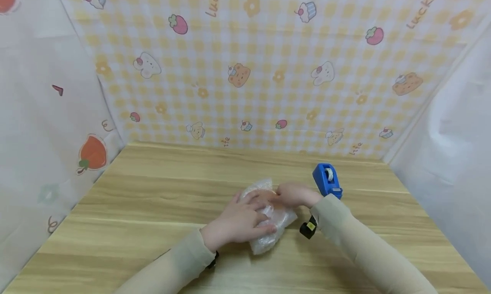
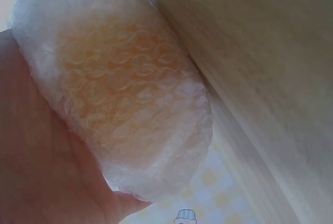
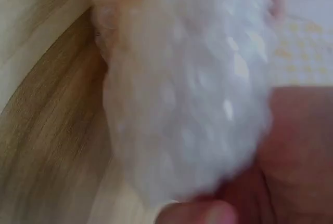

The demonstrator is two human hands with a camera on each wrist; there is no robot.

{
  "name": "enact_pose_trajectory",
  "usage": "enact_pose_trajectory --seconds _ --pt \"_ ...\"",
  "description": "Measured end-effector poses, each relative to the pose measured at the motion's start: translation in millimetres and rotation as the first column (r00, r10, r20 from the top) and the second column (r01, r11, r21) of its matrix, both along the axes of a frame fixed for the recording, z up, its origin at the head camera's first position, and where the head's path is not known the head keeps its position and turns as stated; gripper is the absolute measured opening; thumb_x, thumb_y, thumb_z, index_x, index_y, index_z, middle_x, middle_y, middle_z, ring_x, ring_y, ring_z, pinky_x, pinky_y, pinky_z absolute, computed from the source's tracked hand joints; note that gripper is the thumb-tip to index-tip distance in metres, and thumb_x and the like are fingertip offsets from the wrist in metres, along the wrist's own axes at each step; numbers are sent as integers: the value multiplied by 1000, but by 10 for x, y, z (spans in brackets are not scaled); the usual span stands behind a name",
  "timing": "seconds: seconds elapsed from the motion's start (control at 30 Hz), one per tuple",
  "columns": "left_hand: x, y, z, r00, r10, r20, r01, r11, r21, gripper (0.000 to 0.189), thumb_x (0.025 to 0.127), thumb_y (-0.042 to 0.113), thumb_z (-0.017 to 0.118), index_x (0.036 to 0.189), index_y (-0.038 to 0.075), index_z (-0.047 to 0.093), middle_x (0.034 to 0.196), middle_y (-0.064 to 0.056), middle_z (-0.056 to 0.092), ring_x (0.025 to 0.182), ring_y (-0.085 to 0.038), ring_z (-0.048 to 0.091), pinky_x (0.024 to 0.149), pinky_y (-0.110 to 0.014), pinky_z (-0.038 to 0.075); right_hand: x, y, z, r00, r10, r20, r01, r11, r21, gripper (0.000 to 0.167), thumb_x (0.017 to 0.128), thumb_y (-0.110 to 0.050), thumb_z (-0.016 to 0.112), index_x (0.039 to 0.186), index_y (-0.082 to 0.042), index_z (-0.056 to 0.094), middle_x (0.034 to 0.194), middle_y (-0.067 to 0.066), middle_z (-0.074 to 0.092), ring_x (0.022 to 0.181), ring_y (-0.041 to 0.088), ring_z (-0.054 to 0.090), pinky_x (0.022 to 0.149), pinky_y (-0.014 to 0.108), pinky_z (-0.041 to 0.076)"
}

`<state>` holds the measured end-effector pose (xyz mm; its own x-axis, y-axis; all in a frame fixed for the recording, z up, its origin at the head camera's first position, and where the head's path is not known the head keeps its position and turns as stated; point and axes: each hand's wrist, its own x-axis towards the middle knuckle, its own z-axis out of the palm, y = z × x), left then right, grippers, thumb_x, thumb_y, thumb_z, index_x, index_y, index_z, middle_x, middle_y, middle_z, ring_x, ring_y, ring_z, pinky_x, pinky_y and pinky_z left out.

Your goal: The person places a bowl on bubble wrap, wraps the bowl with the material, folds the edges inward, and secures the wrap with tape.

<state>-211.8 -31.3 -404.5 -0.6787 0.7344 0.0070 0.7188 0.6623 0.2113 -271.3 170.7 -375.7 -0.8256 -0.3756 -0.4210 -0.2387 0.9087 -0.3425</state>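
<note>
A bundle of clear bubble wrap [image 1: 264, 243] lies on the wooden table, with something orange-tan showing through the layers [image 2: 119, 78]. Across its left side my left hand [image 1: 239, 221] grips it, fingers spread over the top and thumb along the near part. My right hand [image 1: 295, 194] is at the bundle's far right side, its fingers bent onto the wrap close to the left fingertips. In the right wrist view the thumb [image 3: 195, 212] bends round the lower end of the wrap. The wrapped item's shape is hidden.
A blue tape dispenser [image 1: 327, 181] with a roll in it stands just beyond my right wrist. A black wrist camera [image 1: 308, 229] hangs under the right sleeve. Patterned cloth [image 1: 245, 102] rises behind the wooden table [image 1: 161, 179], and white cloth walls flank it.
</note>
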Motion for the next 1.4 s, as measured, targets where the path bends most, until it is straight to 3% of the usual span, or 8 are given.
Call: enact_pose_trajectory --seconds 0.13,0.2,0.4,0.6,0.83,1.0,1.23,1.4 --pt "4 10 11 1000 -1 -2 1 1000 -2 61 94 70 28 121 32 69 147 4 44 144 -24 17 109 -66 15 -11 144 23 988 -91 125 107 987 -121 62 98 -58 39 65 -8 56 55 3 45 44 13 31 43 25 23" --pt "1 7 11 1000 2 -7 -2 1000 -7 62 94 70 28 121 32 69 147 3 45 144 -24 17 109 -66 15 -12 185 38 988 -90 127 108 983 -151 67 98 -60 37 61 -7 56 54 3 46 43 13 30 43 24 22" --pt "-1 -18 49 1000 5 11 -5 1000 -13 60 94 70 30 121 32 69 146 4 46 143 -24 19 109 -65 15 22 176 54 998 -48 29 51 992 -114 54 96 -52 50 65 -10 60 55 -1 48 47 11 37 48 25 31" --pt "-59 -43 111 998 3 70 -2 1000 -8 57 92 71 35 119 35 69 145 3 47 143 -25 20 110 -65 13 74 171 83 1000 -25 -19 22 992 -124 49 96 -49 54 66 -10 61 55 -3 47 48 10 38 48 25 32" --pt "-229 -92 167 984 -66 164 68 998 -7 53 91 68 45 116 30 71 144 7 48 145 -21 18 111 -63 10 158 221 43 999 5 -40 -12 987 -161 42 98 -35 55 66 -8 63 59 4 57 49 10 40 47 23 32" --pt "-333 -98 227 966 -132 223 136 991 -6 36 87 51 58 109 27 73 142 9 50 145 -18 17 111 -64 9 232 215 4 1000 0 -19 -4 986 -169 36 96 -30 57 68 -10 64 60 2 57 50 10 42 47 23 33" --pt "-370 -90 307 959 -151 241 158 987 -10 26 80 41 63 97 25 74 135 7 57 145 -17 20 111 -63 9 335 187 19 1000 -1 -8 0 985 -173 39 95 -31 57 71 -2 65 55 -3 49 48 10 39 47 25 31" --pt "-372 -97 320 958 -156 242 161 987 0 25 81 41 64 99 26 72 131 9 59 144 -18 21 112 -62 8 371 200 35 999 -6 -33 0 985 -175 39 95 -32 57 71 -4 66 59 2 57 49 10 41 47 25 33"
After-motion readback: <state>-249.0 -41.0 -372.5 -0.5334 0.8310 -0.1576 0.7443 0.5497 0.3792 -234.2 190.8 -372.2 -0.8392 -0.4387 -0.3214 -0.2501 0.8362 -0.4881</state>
